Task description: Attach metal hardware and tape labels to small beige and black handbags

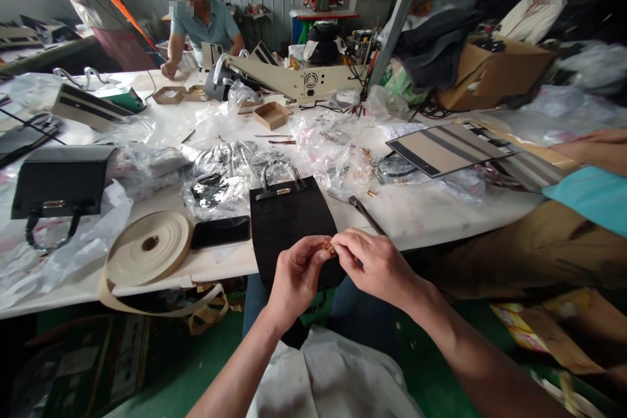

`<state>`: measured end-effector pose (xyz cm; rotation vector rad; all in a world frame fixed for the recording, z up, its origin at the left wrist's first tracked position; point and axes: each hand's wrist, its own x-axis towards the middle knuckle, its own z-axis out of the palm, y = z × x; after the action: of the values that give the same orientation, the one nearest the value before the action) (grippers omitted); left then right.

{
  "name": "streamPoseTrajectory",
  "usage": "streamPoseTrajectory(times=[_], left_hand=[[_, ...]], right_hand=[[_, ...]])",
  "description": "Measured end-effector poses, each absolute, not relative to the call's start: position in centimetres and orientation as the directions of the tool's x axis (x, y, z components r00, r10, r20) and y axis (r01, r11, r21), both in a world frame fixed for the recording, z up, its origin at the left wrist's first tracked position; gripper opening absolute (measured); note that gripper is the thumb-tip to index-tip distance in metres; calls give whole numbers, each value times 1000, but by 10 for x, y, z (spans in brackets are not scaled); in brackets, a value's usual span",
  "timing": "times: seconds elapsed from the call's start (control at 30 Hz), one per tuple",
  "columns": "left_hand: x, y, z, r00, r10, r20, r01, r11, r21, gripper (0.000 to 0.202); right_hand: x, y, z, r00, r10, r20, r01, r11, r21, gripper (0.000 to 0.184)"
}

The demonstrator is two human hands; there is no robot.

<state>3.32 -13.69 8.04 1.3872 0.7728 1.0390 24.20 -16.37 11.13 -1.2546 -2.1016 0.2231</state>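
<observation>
My left hand (pixel 296 274) and my right hand (pixel 375 264) meet just in front of the table edge, fingertips pinched together on a small gold metal fitting (pixel 328 248). Right behind them a black handbag (pixel 289 219) with a clear-wrapped handle and a gold clasp hangs over the edge of the white table (pixel 431 212). A dark thin tool (pixel 365 212) lies on the table just beyond my right hand. A black phone (pixel 220 232) lies left of the bag.
A roll of beige tape (pixel 147 248) trails over the table edge. A second black handbag (pixel 59 183) lies at the left. Plastic bags of hardware (pixel 220 176), small boxes (pixel 272 114) and striped panels (pixel 441 150) cover the table. One person (pixel 200 19) sits opposite, another's arm (pixel 597 150) at the right.
</observation>
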Motion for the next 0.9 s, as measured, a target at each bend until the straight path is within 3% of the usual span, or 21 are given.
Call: streamPoseTrajectory(times=[0.37,0.47,0.6,0.9], left_hand=[[41,-154,69,359,930,79,-206,-4,979,27],[41,-156,74,350,935,64,-254,29,967,27],[41,-156,81,375,925,53,-352,89,932,31],[40,-162,86,455,890,20,-375,172,911,33]], right_hand=[[240,-177,110,-115,952,285,495,304,-814,16],[239,-186,103,-40,906,421,475,388,-790,18],[237,-191,104,-94,816,570,537,523,-661,33],[240,-201,129,-186,889,419,502,453,-737,15]])
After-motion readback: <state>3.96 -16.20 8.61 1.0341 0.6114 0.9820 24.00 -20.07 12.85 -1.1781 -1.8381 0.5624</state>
